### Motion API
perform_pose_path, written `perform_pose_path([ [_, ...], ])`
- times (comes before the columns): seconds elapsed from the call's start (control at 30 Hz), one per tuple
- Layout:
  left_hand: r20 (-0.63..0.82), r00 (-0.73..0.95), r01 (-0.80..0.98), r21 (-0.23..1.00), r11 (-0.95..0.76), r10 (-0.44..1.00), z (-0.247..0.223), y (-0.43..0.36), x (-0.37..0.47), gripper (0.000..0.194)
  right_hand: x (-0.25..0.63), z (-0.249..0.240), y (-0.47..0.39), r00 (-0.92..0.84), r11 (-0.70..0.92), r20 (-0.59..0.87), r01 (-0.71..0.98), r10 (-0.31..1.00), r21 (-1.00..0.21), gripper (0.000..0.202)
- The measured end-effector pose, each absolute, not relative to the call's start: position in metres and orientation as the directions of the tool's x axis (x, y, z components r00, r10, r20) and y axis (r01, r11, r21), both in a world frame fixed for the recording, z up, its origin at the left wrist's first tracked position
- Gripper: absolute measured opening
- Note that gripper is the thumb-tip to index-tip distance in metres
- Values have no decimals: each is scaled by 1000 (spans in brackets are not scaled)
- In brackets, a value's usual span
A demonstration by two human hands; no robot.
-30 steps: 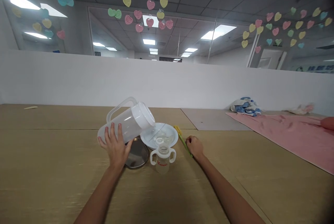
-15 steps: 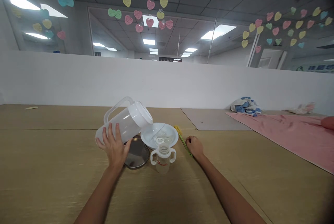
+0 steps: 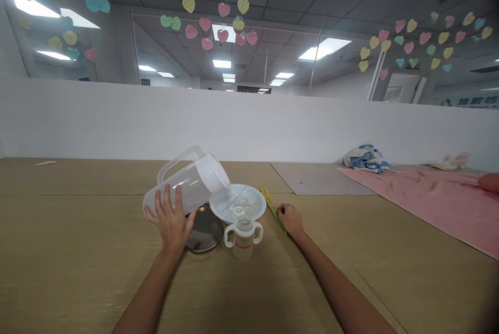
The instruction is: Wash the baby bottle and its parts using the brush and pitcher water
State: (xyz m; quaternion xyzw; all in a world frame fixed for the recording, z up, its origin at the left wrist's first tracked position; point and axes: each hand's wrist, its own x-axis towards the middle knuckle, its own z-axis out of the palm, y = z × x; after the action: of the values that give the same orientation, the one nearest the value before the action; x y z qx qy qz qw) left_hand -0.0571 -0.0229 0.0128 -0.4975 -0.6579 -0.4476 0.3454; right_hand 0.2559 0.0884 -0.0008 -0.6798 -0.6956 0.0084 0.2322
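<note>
My left hand (image 3: 171, 225) is wrapped round the body of a translucent white pitcher (image 3: 185, 186), which tilts to the right with its lidded end over the edge of a white plate. On that plate (image 3: 218, 204) lie clear pieces and a thin stick, and a nipple top (image 3: 237, 211) shows near its front rim. In front stands an upright baby bottle (image 3: 244, 243) with two white handles and no cap on its mouth. Closed in a loose fist, my right hand (image 3: 290, 218) rests on the table against or beside the green stem of a yellow tulip (image 3: 266, 194).
A dark round metal tray (image 3: 205, 232) lies partly beneath the pitcher and left of the bottle. A pink cloth (image 3: 429, 199) covers the right side, with a bunched blue-and-white cloth (image 3: 366, 159) behind it. The white wall (image 3: 234, 123) bounds the table at the back.
The pitcher has shifted very slightly to the right in my left hand. My right hand and the bottle stay where they were.
</note>
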Motion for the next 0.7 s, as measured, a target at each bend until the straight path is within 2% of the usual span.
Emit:
perform_pose_path([
  [0.7,904,-236,972,217,91,357,11,-22,-59,63,255,1,85,28,74,302,944,953,-322,24],
])
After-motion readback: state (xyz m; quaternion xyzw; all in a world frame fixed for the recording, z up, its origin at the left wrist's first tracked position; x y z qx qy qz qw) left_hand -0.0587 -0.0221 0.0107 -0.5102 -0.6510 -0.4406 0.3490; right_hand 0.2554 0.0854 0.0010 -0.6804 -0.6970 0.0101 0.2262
